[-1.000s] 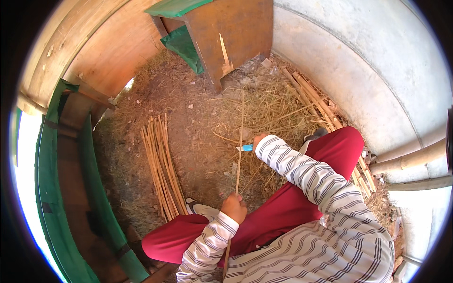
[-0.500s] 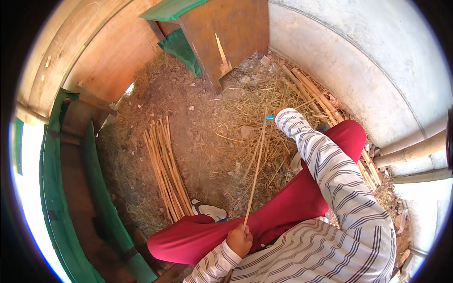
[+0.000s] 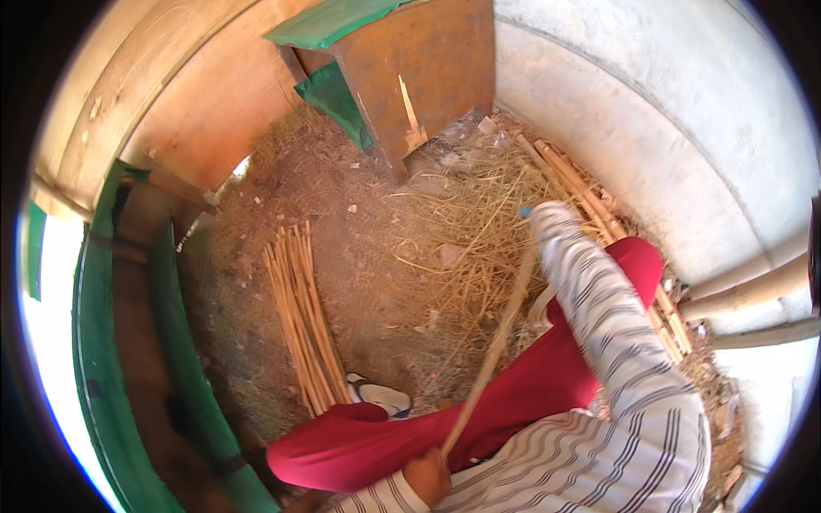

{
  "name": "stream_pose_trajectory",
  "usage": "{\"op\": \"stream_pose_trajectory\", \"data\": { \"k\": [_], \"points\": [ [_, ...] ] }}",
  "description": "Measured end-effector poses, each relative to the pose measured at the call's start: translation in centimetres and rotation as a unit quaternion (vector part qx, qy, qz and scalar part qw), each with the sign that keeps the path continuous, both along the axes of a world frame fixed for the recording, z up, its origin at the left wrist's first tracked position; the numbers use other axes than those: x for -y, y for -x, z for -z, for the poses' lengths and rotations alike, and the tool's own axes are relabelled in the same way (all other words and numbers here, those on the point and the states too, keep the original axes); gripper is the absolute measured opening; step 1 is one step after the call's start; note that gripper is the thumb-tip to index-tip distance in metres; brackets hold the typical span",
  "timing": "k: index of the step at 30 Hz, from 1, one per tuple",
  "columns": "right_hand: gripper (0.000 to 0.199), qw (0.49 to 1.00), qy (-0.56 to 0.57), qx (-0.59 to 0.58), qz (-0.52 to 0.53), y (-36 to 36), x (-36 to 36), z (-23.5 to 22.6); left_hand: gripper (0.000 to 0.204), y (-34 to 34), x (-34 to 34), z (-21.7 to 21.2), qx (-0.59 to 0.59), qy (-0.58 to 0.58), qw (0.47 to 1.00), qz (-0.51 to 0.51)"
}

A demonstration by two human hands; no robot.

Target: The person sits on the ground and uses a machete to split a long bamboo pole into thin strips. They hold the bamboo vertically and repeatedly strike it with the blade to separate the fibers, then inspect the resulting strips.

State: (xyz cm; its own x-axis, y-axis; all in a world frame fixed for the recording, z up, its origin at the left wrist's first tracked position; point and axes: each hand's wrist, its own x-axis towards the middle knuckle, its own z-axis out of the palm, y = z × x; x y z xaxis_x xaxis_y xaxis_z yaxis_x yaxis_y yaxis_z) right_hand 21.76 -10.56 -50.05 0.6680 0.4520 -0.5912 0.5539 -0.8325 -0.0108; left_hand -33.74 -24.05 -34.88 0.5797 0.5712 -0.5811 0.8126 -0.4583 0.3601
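Head view: left hand [image 3: 428, 476] fingers grip the cane [image 3: 492, 350] at its base

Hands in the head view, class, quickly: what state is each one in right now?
Left hand: closed around the lower end of the long thin pale bamboo stick.
Right hand: blurred, at the stick's upper end; grip cannot be told.

A rustic outdoor craft yard is shown: a bare dirt floor [image 3: 282, 197] strewn with dry straw [image 3: 479, 231], bundled cane sticks [image 3: 299, 316] laid at nine o'clock, more canes [image 3: 590, 201] stacked against a plastered wall [image 3: 650, 111] at two o'clock.
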Motion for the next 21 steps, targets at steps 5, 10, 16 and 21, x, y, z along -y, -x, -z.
{"op": "stream_pose_trajectory", "data": {
  "k": [5, 10, 16, 21],
  "points": [
    [0.043, 0.996, 0.042, 0.015, 0.077, -2.6, 2.7, 1.1, 0.013, 4.5, -4.1, 0.5, 0.131, 0.053, 0.99, 0.023],
    [0.047, 0.998, 0.045, -0.038, 0.008, 0.0, -1.9, -0.2, 0.031, 0.5, -7.8, -0.5, 0.157, 0.348, 0.896, -0.226],
    [0.046, 0.895, -0.415, -0.1, 0.133, 7.6, -0.6, -12.8, 0.039, -1.7, -9.0, -1.9, 0.13, 0.509, 0.786, -0.327],
    [0.043, 0.864, -0.427, -0.246, 0.103, 12.9, 4.9, -14.8, 0.039, -1.4, -9.0, -1.7, 0.146, 0.534, 0.773, -0.31]
  ]
}}
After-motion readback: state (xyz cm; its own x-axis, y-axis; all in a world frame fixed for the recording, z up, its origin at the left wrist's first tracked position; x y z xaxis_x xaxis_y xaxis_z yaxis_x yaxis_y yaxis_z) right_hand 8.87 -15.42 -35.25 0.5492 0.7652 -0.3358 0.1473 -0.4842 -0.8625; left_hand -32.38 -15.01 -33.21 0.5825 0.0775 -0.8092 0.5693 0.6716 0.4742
